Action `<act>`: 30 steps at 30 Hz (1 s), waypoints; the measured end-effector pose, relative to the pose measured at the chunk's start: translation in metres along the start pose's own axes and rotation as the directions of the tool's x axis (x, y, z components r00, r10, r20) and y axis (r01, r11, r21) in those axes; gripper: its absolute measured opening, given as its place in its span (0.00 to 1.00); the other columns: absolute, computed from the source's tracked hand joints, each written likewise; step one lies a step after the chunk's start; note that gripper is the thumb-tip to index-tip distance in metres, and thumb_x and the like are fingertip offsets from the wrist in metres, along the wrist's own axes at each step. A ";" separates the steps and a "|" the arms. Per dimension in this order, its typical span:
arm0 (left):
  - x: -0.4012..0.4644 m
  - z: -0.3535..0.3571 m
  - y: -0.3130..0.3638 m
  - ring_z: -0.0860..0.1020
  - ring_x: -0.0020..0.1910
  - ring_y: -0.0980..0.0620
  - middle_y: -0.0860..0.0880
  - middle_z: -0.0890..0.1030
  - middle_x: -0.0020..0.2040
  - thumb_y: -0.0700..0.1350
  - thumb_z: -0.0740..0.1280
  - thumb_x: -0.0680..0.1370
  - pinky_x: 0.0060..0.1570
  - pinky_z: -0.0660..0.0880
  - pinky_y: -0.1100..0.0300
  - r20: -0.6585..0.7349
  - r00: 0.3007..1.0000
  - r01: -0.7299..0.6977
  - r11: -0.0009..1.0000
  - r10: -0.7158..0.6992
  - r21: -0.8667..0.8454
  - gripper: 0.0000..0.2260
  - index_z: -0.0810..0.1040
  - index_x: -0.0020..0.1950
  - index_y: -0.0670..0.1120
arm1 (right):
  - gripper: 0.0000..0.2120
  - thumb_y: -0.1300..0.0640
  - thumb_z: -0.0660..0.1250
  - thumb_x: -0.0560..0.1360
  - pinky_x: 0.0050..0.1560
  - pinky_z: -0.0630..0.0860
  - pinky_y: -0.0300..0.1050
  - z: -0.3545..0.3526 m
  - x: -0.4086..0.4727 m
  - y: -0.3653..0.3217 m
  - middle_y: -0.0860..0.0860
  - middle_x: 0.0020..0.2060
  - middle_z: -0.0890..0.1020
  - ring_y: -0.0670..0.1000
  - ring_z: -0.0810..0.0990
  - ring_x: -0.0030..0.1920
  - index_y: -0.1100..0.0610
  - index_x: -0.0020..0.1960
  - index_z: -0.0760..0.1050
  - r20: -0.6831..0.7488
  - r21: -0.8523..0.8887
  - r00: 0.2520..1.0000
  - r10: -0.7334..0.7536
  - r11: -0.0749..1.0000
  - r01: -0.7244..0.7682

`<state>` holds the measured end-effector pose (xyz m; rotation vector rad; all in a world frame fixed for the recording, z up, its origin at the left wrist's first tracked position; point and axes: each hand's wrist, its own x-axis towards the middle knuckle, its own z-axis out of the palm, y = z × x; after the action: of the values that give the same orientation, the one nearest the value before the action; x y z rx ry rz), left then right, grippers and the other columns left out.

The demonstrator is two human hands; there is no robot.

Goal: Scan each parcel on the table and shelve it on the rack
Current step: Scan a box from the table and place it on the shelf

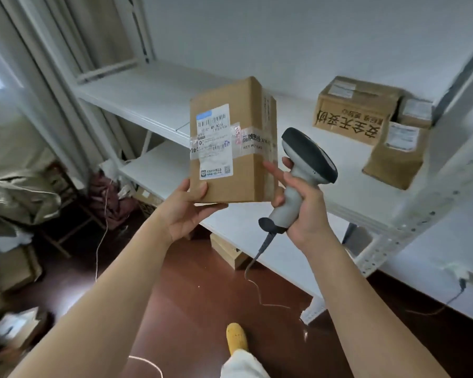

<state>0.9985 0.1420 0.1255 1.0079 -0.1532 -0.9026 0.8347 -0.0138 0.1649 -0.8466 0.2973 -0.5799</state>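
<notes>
1. Both hands are raised in front of the rack. The left hand [187, 211] is cupped under the bottom left corner of an upright cardboard parcel [231, 143], with the thumb laid on the front face below the label. The right hand [301, 205] is clenched around the grey grip of a barcode scanner [302, 170], and its forefinger is stretched out to touch the parcel's right edge.
2. Nearest the camera, a yellow shoe [236, 338] and a pale trouser leg are seen on the dark red floor [191, 296].
3. A thin cable [253, 268] is seen hanging from the butt of the scanner and trailing down towards the floor.
4. The parcel is held in the air in front of the rack's middle shelf [325, 170], apart from the shelf board. A white shipping label [215, 141] with barcodes is shown on its front face, and a band of printed tape is wrapped across it.
5. The scanner's dark head is held just right of the parcel.
6. On the shelf, well to the right of the held parcel, three other cardboard boxes are gathered: a large box [355, 109] with black printed characters, a small box [415, 111] just beside it, and a front box [396, 156] overhanging the shelf's front edge.
7. Beneath the shelf, a low box [230, 252] is seen on the floor.
8. Far left, crumpled packing material [19, 197] and blurred cartons are seen; what they hold cannot be told.
</notes>
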 end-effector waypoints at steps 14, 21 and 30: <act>0.178 -0.109 0.189 0.79 0.59 0.35 0.40 0.74 0.62 0.40 0.68 0.78 0.41 0.82 0.55 -0.318 0.943 -0.051 0.988 0.097 0.149 0.13 0.76 0.63 0.46 | 0.09 0.60 0.71 0.74 0.28 0.71 0.38 0.150 0.269 0.082 0.44 0.41 0.85 0.46 0.72 0.27 0.51 0.53 0.81 -0.046 -0.111 0.987 0.157 0.981 -0.161; 0.249 -0.187 0.251 0.78 0.60 0.40 0.44 0.75 0.61 0.41 0.71 0.77 0.43 0.82 0.53 -0.369 0.924 -0.045 0.987 0.099 0.153 0.14 0.78 0.62 0.48 | 0.05 0.62 0.70 0.76 0.32 0.74 0.37 0.214 0.359 0.141 0.44 0.32 0.82 0.46 0.78 0.31 0.54 0.49 0.77 -0.135 -0.316 0.983 0.124 0.935 -0.162; 0.367 -0.275 0.370 0.80 0.57 0.41 0.45 0.76 0.61 0.44 0.73 0.75 0.35 0.81 0.57 -0.370 0.927 0.150 0.962 -0.057 0.229 0.16 0.77 0.62 0.48 | 0.07 0.63 0.71 0.75 0.35 0.74 0.34 0.305 0.468 0.204 0.48 0.40 0.82 0.43 0.79 0.31 0.56 0.52 0.77 -0.238 -0.512 0.971 -0.037 0.854 -0.093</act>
<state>1.5866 0.1426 0.1602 1.4163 0.0999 -0.7904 1.4284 0.0043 0.1913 -1.2974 0.7116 -0.5834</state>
